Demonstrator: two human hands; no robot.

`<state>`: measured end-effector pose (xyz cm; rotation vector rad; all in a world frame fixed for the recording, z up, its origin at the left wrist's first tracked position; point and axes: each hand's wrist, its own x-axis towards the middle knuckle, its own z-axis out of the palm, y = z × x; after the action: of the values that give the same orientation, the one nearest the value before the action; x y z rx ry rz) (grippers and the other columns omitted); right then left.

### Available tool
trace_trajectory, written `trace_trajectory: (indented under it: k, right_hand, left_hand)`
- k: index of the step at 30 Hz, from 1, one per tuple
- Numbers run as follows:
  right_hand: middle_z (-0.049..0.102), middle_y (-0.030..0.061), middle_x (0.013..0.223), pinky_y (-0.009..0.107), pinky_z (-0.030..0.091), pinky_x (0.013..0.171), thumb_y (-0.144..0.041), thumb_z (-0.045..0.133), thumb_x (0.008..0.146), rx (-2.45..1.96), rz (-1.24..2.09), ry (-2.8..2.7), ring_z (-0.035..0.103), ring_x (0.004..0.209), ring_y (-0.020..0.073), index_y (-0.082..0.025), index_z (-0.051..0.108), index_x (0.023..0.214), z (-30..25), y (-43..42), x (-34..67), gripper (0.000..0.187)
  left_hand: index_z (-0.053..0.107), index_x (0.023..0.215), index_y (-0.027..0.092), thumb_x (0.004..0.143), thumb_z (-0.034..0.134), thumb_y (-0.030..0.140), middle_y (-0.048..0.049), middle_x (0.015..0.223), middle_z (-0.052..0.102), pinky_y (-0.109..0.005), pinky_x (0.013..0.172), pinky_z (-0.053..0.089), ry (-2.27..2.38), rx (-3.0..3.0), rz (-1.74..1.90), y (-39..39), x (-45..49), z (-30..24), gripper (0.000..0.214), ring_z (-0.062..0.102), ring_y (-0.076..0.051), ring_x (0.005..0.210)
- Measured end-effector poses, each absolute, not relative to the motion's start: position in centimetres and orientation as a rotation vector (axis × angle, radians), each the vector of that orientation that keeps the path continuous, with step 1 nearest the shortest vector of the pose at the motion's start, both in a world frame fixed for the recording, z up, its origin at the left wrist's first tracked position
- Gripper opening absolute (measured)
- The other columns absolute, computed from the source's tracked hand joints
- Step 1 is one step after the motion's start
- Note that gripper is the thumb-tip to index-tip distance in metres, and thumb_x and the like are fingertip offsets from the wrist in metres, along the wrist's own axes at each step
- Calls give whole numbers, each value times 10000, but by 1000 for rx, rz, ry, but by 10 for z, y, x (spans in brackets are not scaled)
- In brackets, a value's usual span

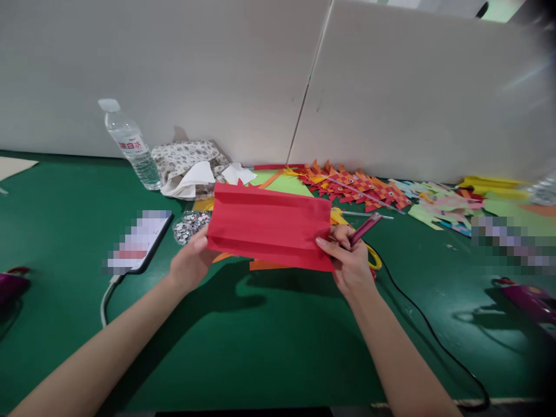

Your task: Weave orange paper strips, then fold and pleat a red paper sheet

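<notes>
A creased sheet of red paper (271, 226) is held up above the green table, stretched between both hands. My left hand (191, 260) pinches its left edge, thumb in front. At the right edge my right hand (351, 258) grips the paper with the thumb on its face. Tucked in the same hand is a slim dark-pink tool (365, 227), perhaps a utility knife, pointing up to the right. Behind the sheet, orange paper strips (269, 265) and yellow-handled scissors (374, 258) are partly hidden.
A water bottle (132, 145), a tissue pack (191, 165) and a phone (141, 240) on a cable stand left. A bag of googly eyes (189, 226) lies near the sheet. Woven red-orange paper fish (351, 182) lie behind. A black cable (428, 324) runs along the right.
</notes>
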<state>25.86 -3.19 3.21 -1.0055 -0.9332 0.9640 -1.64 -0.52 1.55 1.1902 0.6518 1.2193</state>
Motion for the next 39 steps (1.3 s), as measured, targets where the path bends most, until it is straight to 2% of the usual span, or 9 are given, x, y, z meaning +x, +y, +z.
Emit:
trace_trajectory:
  k: [3,7,10,15,19,23,29,33,39]
  right_hand:
    - [297,-96,518,223,243,462,-185,756,541,-1226,930,-1039,271,461,71,-222,253,577,29,-30,263,506]
    - [309,-79,527,250,237,510,-181,636,550,-1600,833,-1345,292,520,101,-229,258,567,25,-26,266,382]
    - [304,-73,542,256,233,528,-190,574,534,-1701,774,-1502,290,545,111,-228,262,566,25,-24,269,316]
    - [284,-65,561,255,230,523,-198,500,529,-1709,803,-1583,287,551,112,-228,237,564,24,-23,272,267]
    - [295,-68,549,248,231,500,-199,506,569,-1764,833,-1614,298,532,103,-223,240,575,21,-24,271,267]
    - [362,-71,520,223,311,456,-227,569,639,-1827,1033,-1514,395,494,102,-220,312,580,15,-25,267,264]
    - [578,0,580,247,475,454,-334,627,717,-1778,1132,-1157,580,530,152,-204,517,654,11,-19,265,182]
    - [646,42,680,242,489,506,-424,594,790,-1640,849,-1045,629,629,164,-192,596,686,21,-22,264,254]
    - [608,-1,552,249,463,467,-507,591,815,-1189,793,-995,553,437,119,-207,451,517,34,-32,258,446]
  left_hand:
    - [525,677,170,719,624,526,25,584,476,-212,457,404,818,1121,1399,3,-15,17,372,464,-98,501]
    - [321,587,179,794,653,298,70,541,319,-187,465,303,1184,1473,1565,1,-10,13,409,317,-61,479]
    - [344,601,177,776,668,186,77,546,352,-195,475,296,1209,1945,1614,-7,-7,10,369,321,-53,472]
    - [603,874,188,805,649,152,12,748,638,-207,625,473,702,2638,1341,-17,-3,7,91,589,-95,663]
    - [614,1142,211,869,611,247,-37,1017,706,-289,825,524,533,2868,986,-18,2,6,275,650,-157,919]
    - [576,1247,215,920,543,315,-68,1236,641,-374,958,496,497,2890,681,-17,4,2,343,604,-206,1111]
    - [536,1313,246,979,398,225,-76,1299,600,-384,944,507,566,2880,464,-14,2,0,361,602,-215,1122]
    - [542,1302,238,972,369,175,-90,1295,599,-397,938,504,573,2908,416,-13,1,2,378,598,-231,1123]
    - [553,1265,229,965,422,220,-90,1238,620,-389,893,508,632,2901,422,-12,1,0,328,602,-236,1081]
